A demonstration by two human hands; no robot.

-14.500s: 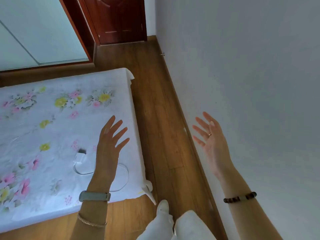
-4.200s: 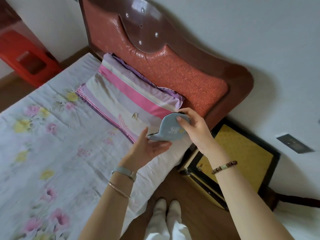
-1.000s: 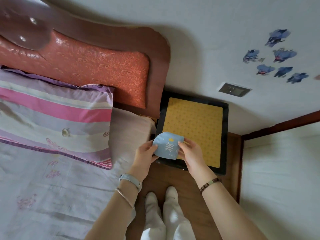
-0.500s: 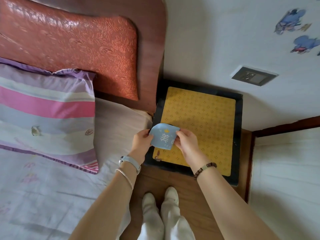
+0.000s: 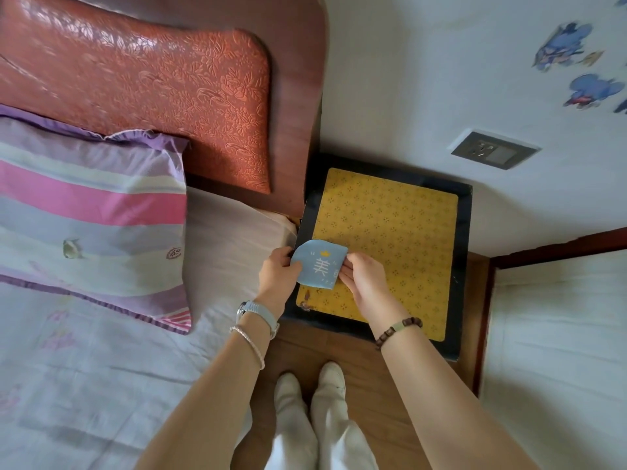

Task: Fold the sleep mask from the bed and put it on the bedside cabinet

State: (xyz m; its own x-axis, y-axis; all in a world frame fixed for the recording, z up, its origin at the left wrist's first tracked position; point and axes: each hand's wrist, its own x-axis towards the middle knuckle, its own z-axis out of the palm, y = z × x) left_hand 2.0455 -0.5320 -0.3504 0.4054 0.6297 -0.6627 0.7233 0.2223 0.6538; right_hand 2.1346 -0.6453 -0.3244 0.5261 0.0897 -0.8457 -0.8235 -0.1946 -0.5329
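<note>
The sleep mask (image 5: 319, 264) is light blue with white printing and a small yellow mark, folded into a half shape. My left hand (image 5: 279, 274) pinches its left edge and my right hand (image 5: 363, 278) pinches its right edge. I hold it over the near left corner of the bedside cabinet (image 5: 463, 232), a black-framed top covered by a yellow patterned mat (image 5: 390, 239). Whether the mask touches the mat I cannot tell. The bed (image 5: 84, 361) lies to the left.
A striped pink and purple pillow (image 5: 91, 218) rests against the orange padded headboard (image 5: 152, 83). A wall socket (image 5: 493, 152) sits above the cabinet. A second white mattress (image 5: 556, 351) is on the right. My feet (image 5: 310, 388) stand on the wooden floor between them.
Over the last second both hands carried the folded mask up and forward, from the cabinet's front edge to above the mat's near left corner. The grip is the same.
</note>
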